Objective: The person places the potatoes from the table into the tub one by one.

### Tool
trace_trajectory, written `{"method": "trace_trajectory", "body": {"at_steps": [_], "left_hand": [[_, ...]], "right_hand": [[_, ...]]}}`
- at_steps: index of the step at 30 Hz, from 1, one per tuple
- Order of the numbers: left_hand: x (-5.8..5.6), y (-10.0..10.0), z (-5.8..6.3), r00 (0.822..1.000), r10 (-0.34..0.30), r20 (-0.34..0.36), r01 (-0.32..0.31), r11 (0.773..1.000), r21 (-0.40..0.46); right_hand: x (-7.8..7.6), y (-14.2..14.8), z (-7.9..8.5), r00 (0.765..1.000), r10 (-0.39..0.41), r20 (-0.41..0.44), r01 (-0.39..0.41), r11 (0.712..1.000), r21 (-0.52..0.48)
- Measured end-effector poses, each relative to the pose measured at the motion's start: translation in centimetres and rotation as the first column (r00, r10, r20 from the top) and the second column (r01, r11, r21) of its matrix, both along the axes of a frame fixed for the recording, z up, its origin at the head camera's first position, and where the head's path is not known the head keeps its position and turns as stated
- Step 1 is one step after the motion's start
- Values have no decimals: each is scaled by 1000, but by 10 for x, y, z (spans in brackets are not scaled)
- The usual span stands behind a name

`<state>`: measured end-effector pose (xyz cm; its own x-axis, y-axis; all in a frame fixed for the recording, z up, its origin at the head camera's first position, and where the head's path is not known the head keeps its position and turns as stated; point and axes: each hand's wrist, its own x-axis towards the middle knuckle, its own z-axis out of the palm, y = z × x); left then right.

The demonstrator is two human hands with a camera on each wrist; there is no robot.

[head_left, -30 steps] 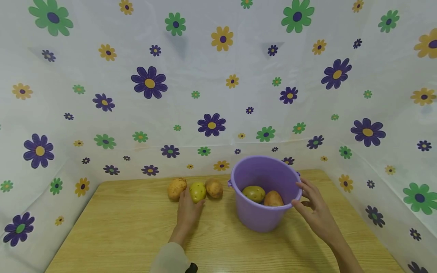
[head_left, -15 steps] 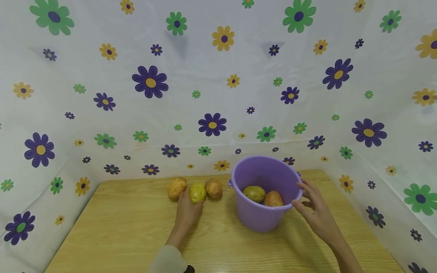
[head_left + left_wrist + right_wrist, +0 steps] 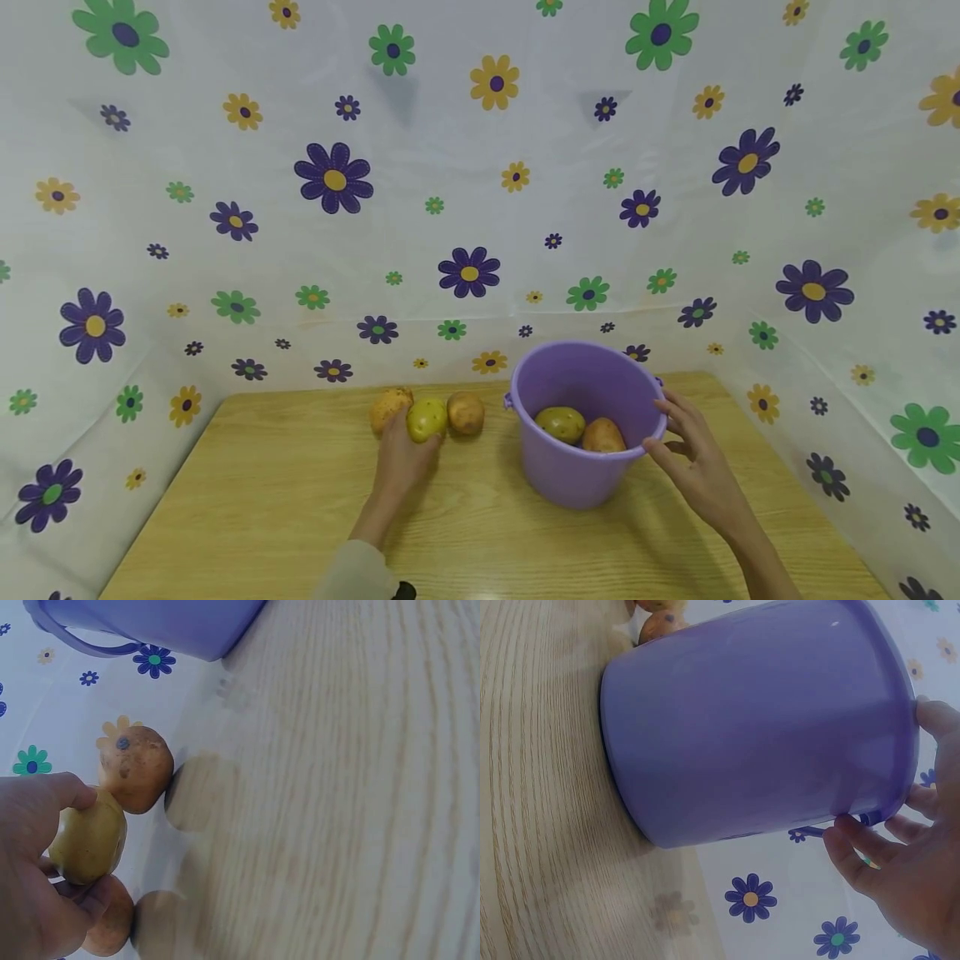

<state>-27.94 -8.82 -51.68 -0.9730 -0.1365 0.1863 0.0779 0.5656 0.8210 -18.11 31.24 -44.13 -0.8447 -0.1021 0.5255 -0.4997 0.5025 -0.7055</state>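
My left hand (image 3: 401, 460) grips a yellow-green potato (image 3: 427, 420), thumb on one side and fingers on the other. That potato sits between a tan potato (image 3: 386, 407) on its left, partly hidden by the hand, and a brown potato (image 3: 466, 413) on its right. In the left wrist view the held potato (image 3: 88, 838) overlaps both neighbours. To the right stands a purple bucket (image 3: 562, 473), with a green potato (image 3: 560, 425) and a brown one (image 3: 603, 435) inside. My right hand (image 3: 697, 471) holds the bucket's right rim, thumb and fingers spread along it.
All this rests on a wooden table (image 3: 277, 500). A white flower-patterned sheet (image 3: 420, 217) rises behind and at both sides of the table. The bucket's handle (image 3: 90, 646) hangs at its side in the left wrist view.
My left hand has closed more firmly around the yellow-green potato and shifted it slightly left, away from the brown one. The right hand and the bucket have stayed in place.
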Motion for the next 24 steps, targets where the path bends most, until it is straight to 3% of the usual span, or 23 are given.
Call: {"method": "trace_trajectory", "body": {"at_steps": [24], "left_hand": [[5, -18, 38, 993, -80, -81, 78, 997, -26]], "right_hand": [[1, -1, 2, 1000, -10, 16, 9, 1000, 16]]}}
